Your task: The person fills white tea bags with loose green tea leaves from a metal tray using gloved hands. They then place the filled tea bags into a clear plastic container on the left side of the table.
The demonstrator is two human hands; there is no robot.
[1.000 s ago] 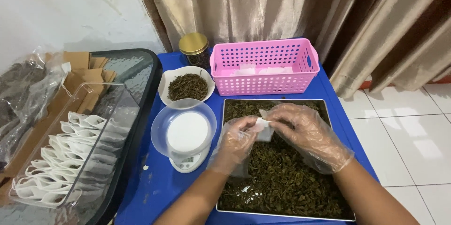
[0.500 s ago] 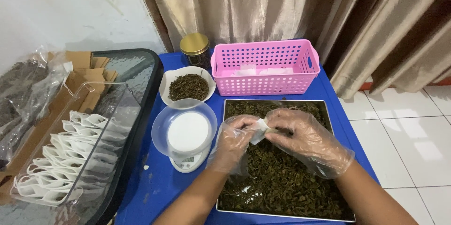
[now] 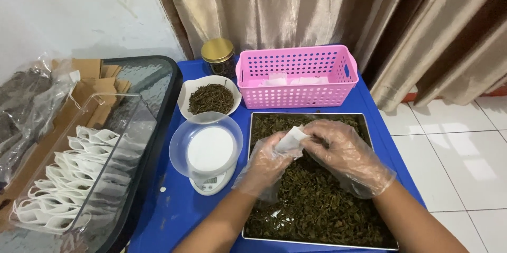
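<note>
Both my hands wear clear plastic gloves and meet over a metal tray (image 3: 248,179) full of dark dried leaves (image 3: 317,200). My left hand (image 3: 266,163) and my right hand (image 3: 340,150) together hold a small white paper pouch (image 3: 290,139) just above the leaves. The pouch sits between the fingertips of both hands. To the left of the tray stands a small white kitchen scale (image 3: 211,166) with an empty clear bowl on it.
A white bowl of dried leaves (image 3: 211,97), a gold-lidded jar (image 3: 218,55) and a pink basket (image 3: 296,76) with white pouches stand at the back of the blue table (image 3: 174,216). A clear bin of white pouches (image 3: 74,174) and brown boxes (image 3: 87,94) lie left.
My hands have stayed over the tray, working the white pouch between the fingers; the pouch has shifted slightly toward my left hand. Nothing else has moved.
</note>
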